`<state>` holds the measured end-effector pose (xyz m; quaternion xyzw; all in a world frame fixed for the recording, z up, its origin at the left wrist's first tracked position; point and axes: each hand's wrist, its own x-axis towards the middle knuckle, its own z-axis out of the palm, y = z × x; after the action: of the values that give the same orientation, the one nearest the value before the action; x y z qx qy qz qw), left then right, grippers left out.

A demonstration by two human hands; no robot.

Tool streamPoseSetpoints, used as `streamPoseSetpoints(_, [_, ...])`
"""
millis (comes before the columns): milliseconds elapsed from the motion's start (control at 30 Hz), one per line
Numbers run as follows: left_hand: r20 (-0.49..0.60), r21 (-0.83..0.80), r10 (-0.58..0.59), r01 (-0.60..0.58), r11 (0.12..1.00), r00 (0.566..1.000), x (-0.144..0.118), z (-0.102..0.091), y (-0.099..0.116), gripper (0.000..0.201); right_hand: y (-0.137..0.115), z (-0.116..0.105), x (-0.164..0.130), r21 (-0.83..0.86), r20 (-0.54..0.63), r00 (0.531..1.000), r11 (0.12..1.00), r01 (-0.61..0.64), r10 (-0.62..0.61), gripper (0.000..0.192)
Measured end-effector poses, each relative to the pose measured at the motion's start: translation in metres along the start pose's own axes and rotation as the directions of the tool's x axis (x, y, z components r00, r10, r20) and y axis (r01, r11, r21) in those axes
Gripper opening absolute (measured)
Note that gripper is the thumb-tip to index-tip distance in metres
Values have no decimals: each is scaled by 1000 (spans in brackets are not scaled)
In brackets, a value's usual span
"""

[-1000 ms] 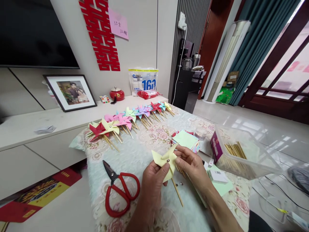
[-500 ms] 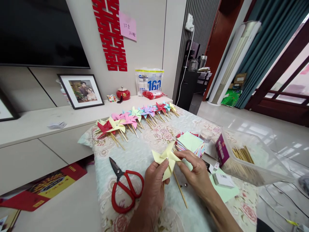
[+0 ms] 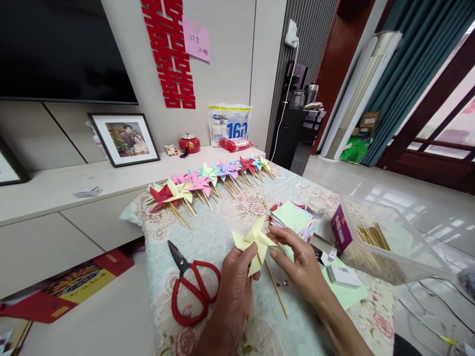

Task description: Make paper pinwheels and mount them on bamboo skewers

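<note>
A pale yellow paper pinwheel (image 3: 254,243) is held over the table, above a flowered cloth (image 3: 222,232). My left hand (image 3: 233,287) grips it from below, thumb near its centre pin. From the right, my right hand (image 3: 299,264) pinches the edge of one blade. A wooden stick (image 3: 277,291) lies slanted on the cloth just below the hands; whether it is joined to the pinwheel I cannot tell.
Red-handled scissors (image 3: 193,287) lie left of my hands. A row of several finished pinwheels (image 3: 208,180) lines the far side. A stack of coloured paper squares (image 3: 293,217), a small jar (image 3: 316,206) and a clear box of sticks (image 3: 374,242) stand to the right.
The view has shifted right and slightly up since a second ago. The pinwheel has risen a little in my hands, and my right fingers have moved along its blade.
</note>
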<state>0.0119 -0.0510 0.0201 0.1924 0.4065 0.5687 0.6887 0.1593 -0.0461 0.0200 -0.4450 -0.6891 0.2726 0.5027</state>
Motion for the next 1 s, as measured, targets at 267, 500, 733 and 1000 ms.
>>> streamPoseSetpoints(267, [27,10,-33,33,999,999,-1,1,1,25,7,5,-1,226,60,982,956,-186,176,53])
streamPoseSetpoints(500, [15,7,-46,46,999,999,-6,2,0,26,8,6,-3,193,68,984,965,-176,166,52])
streamPoseSetpoints(733, [-54,127,194,-186,974,979,2,0,3,28,-1,-2,0,168,-50,997,984,-56,66,38])
streamPoseSetpoints(1000, [107,717,677,-528,455,729,-2,-3,-3,19,-15,2,-1,226,-128,983,969,-99,130,15])
